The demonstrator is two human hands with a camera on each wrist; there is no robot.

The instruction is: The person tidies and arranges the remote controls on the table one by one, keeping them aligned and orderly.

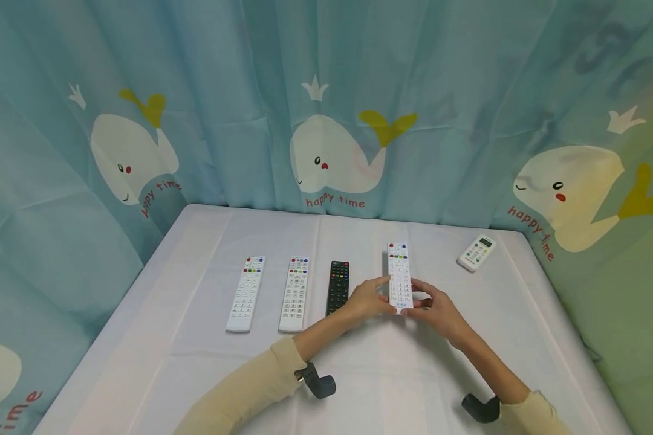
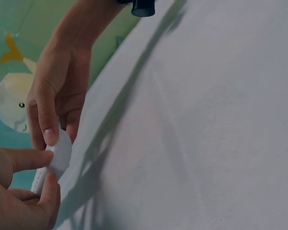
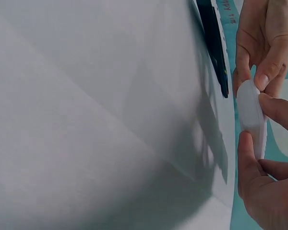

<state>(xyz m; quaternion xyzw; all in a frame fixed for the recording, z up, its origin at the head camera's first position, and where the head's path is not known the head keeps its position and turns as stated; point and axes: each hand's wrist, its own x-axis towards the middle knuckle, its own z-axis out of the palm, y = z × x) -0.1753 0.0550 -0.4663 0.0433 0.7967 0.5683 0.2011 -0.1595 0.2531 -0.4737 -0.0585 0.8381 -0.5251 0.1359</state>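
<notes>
Both hands hold one white remote control point(image 1: 399, 269) above the white tabletop, its button side towards the head camera. My left hand point(image 1: 367, 299) pinches it at the lower left edge, and my right hand point(image 1: 441, 313) grips the lower right edge and bottom corner. From the left wrist, the remote's rounded end point(image 2: 62, 152) shows between the fingertips of both hands. In the right wrist view the white end point(image 3: 249, 109) sits between thumb and fingers. A black remote point(image 1: 338, 283) lies just left of my left hand, which partly hides its lower end.
Two more white remotes, one far left point(image 1: 245, 295) and one beside it point(image 1: 294, 295), lie on the table point(image 1: 196, 362). A short white remote with a small screen point(image 1: 476, 253) lies at the back right. Blue whale-print curtains point(image 1: 228, 163) stand around the table.
</notes>
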